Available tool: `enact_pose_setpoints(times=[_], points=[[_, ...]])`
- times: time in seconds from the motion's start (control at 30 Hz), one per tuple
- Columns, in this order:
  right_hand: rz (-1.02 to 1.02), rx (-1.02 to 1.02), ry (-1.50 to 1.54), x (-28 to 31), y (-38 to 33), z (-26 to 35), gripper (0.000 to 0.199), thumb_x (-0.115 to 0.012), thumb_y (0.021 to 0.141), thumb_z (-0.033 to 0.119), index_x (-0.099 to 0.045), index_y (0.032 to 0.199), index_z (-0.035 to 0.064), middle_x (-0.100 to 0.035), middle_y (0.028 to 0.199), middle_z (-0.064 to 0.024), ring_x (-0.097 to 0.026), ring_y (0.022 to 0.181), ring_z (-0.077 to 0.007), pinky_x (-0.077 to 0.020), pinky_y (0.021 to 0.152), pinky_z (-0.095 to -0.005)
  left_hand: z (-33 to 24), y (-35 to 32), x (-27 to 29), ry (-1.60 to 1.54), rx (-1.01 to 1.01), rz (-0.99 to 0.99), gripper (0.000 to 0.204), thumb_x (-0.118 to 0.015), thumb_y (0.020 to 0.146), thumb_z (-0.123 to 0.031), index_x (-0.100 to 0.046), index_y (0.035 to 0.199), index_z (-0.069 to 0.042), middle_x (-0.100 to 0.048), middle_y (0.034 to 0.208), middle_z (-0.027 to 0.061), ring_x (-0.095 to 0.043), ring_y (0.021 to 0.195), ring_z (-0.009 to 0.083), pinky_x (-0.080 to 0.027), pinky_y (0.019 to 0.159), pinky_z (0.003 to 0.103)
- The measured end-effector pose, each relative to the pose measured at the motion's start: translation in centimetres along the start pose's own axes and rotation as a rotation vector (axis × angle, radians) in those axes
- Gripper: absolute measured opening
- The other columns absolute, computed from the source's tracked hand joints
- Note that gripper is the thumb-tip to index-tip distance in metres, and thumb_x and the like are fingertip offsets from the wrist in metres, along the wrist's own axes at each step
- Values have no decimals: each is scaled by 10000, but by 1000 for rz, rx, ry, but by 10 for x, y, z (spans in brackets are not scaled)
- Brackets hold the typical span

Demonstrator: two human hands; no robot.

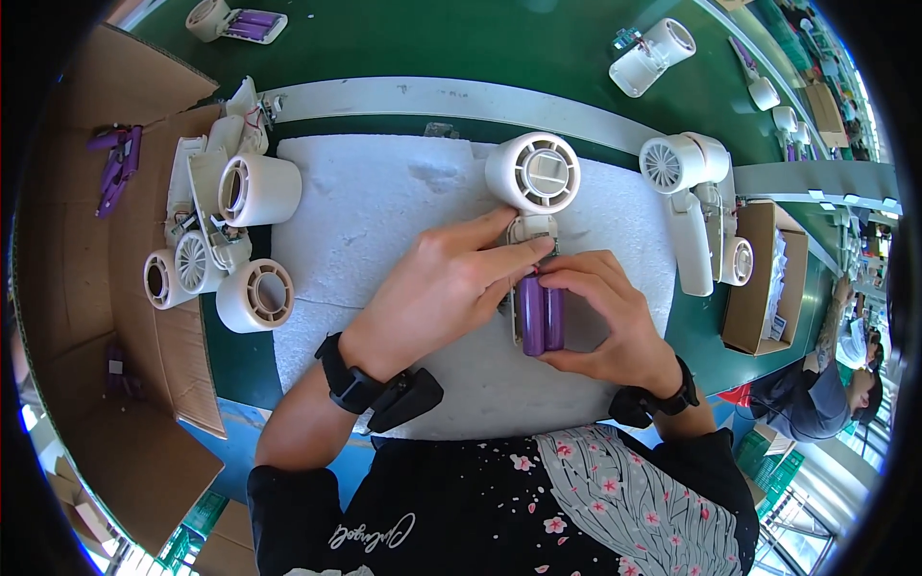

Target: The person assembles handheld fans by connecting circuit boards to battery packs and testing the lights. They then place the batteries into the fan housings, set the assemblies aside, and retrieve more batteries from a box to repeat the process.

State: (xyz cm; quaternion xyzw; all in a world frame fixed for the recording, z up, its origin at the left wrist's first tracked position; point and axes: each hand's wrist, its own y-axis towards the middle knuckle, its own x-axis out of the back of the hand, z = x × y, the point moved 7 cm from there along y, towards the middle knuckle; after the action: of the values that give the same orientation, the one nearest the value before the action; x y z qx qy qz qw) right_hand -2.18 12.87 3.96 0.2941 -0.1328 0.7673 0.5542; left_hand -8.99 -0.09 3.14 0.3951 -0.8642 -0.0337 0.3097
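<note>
A white handheld fan (534, 173) lies on the foam sheet in front of me, its round head pointing away and its handle housing open. In the housing sits a purple two-cell battery pack (543, 317). My right hand (619, 317) grips the pack, index finger at its far end and thumb at its near end. My left hand (437, 288) is closed on the fan at its neck, fingertips by the small circuit board and wires. The left fingers hide part of the housing, and what lies under their tips cannot be made out.
White foam (384, 211) covers the work area. Left stand several fan parts (259, 190) and a cardboard box (67, 288) with purple battery packs (117, 168). Right are another fan assembly (690, 206) and a small carton (759, 278). A person (816, 398) works at far right.
</note>
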Motion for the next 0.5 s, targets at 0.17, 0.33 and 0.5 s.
enact_pose_setpoints(times=[0.17,0.33,0.5], points=[[-24,13,-79,-2,0,8,602,-845,578,37,-601,1128,17,-560,1215,-156,-565,1047,-330,-489,899,-392,2,-2,0,34,27,29,346,-688,780,10,-695,1116,-73,-635,1132,205,-675,869,333,-560,744,358],[-47,-31,-92,-5,-13,6,570,-860,554,15,-648,1083,-3,-535,1278,-190,-582,1067,-338,-519,862,-398,0,-1,-1,53,30,61,345,-679,793,8,-690,1126,-81,-628,1149,211,-674,889,340,-561,757,359],[-82,43,-201,-6,-12,12,478,-851,553,-4,-650,987,-8,-537,1290,-216,-610,1022,-330,-551,819,-379,3,-2,-2,35,25,44,347,-677,798,6,-690,1131,-88,-627,1154,216,-677,888,339,-561,756,360]])
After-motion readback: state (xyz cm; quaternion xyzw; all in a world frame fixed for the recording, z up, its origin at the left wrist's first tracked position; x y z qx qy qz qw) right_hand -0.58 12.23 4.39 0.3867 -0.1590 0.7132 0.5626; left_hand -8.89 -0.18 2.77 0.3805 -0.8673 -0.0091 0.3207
